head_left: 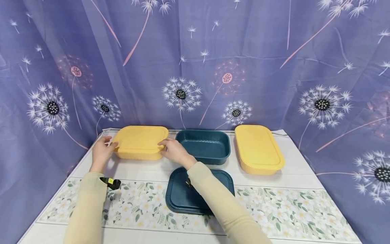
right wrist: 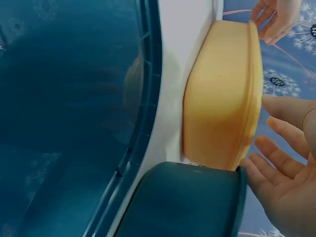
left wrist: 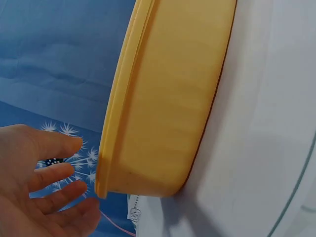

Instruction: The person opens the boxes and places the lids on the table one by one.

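A yellow lidded box (head_left: 141,139) sits at the back left of the table, between both hands. Beside its left end is my left hand (head_left: 102,152); in the left wrist view a small gap shows between those loosely bent fingers (left wrist: 61,195) and the lid's rim. My right hand (head_left: 177,151) is at the box's right end, its thumb by the lid edge. The right wrist view shows its fingers (right wrist: 279,155) spread and loosely bent, gripping nothing. An uncovered dark teal box (head_left: 210,147) stands just right of the yellow one, close to the right hand's fingertips.
A dark teal lid (head_left: 178,191) lies in front of the teal box, partly under the right forearm. Another yellow lidded box (head_left: 259,147) stands at the right. A purple dandelion curtain (head_left: 201,44) hangs behind the white table, which carries a floral strip (head_left: 283,210).
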`<action>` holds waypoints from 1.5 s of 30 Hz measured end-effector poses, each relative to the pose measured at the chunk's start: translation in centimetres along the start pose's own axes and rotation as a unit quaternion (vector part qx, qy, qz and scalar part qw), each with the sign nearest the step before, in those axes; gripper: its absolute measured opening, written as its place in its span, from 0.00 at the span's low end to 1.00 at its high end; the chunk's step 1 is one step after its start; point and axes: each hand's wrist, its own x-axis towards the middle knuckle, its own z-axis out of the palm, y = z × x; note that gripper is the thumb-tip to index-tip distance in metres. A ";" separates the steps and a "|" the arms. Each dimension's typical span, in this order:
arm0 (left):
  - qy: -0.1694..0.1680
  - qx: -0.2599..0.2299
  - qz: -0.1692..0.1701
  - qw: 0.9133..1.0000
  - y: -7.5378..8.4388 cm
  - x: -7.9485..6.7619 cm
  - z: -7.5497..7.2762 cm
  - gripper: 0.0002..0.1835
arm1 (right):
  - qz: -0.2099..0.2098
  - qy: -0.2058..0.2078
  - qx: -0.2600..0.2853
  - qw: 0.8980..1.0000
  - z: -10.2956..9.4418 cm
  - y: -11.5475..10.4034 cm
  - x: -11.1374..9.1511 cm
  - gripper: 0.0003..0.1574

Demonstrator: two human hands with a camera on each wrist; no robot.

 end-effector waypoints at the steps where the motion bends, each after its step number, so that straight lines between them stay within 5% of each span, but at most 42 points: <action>1: -0.005 0.000 -0.003 1.000 0.0 0.0 0.1 0.27 | 0.003 -0.001 0.000 1.000 0.1 0.0 0.0 0.23; 11: -0.035 -0.009 -0.053 0.998 -0.9 0.4 1.1 0.39 | 0.001 0.003 -0.007 1.000 1.5 0.4 0.3 0.24; 30: -0.090 -0.087 -0.145 0.982 -2.0 0.0 1.2 0.40 | 0.012 0.008 -0.032 0.999 2.5 -0.5 0.6 0.20; 45: -0.079 -0.107 -0.138 0.982 -1.7 0.2 1.7 0.40 | 0.007 0.017 -0.062 0.998 2.2 0.3 0.6 0.21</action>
